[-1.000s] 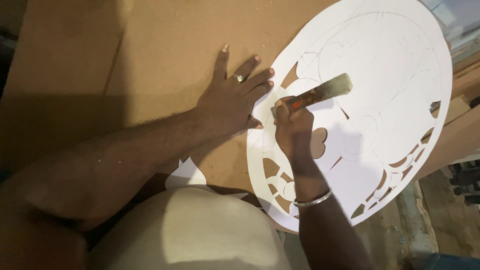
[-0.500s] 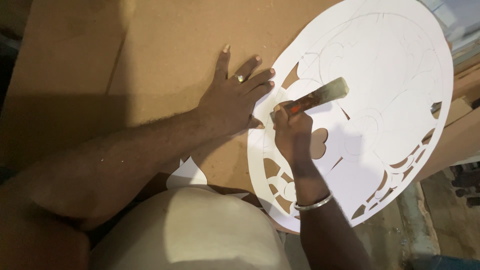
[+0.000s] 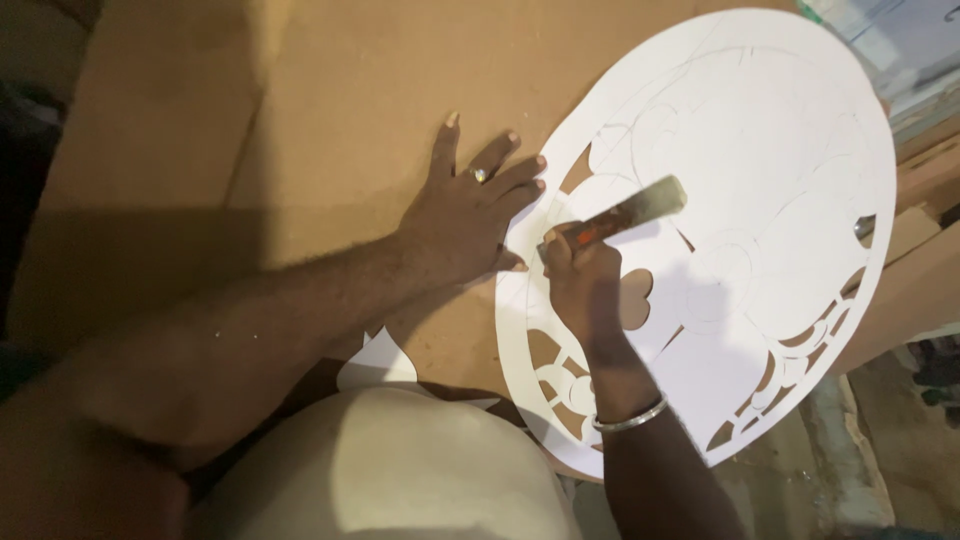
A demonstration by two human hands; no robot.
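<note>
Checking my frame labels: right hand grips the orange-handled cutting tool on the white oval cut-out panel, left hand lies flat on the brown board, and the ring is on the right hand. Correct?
Not quite. The head view shows the ring on the left hand, which lies flat on the brown board. The rest holds: the right hand grips the orange-handled cutting tool on the white oval cut-out panel; it wears a metal bangle at the wrist.

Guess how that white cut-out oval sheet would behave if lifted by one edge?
The white oval sheet looks thin and flat, so it would probably flex. The cut-out bands near its lower rim leave narrow strips, likely fragile. The left hand pins its edge, suggesting it slides easily.
</note>
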